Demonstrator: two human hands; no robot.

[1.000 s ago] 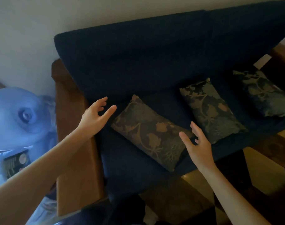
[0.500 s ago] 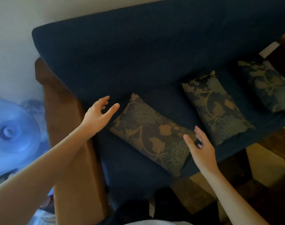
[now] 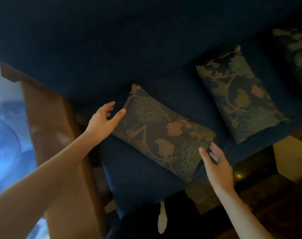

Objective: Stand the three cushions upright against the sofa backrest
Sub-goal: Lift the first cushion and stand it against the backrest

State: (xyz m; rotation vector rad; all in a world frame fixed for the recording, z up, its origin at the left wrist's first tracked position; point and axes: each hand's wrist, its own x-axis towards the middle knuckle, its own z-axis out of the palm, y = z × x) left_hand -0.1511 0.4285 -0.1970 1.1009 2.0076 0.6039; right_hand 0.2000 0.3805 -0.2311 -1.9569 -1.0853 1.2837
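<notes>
Three dark floral cushions lie flat on the navy sofa seat (image 3: 139, 178). The nearest cushion (image 3: 162, 133) lies slanted between my hands. My left hand (image 3: 104, 121) is open at its upper left end, thumb touching the fabric. My right hand (image 3: 215, 163) is open at its lower right corner, fingertips at the edge. The second cushion (image 3: 239, 94) lies further right, and the third cushion (image 3: 296, 52) is cut off by the right border. The navy backrest (image 3: 112, 40) fills the top of the view.
A brown wooden armrest (image 3: 52, 128) runs along the sofa's left side. A blue round object (image 3: 3, 145) sits beyond it at far left. Dark wooden floor (image 3: 267, 204) and a pale panel (image 3: 291, 161) lie at the lower right.
Both hands have closed in on the nearest cushion, from hovering beside it to touching its ends. The view has come closer to the sofa.
</notes>
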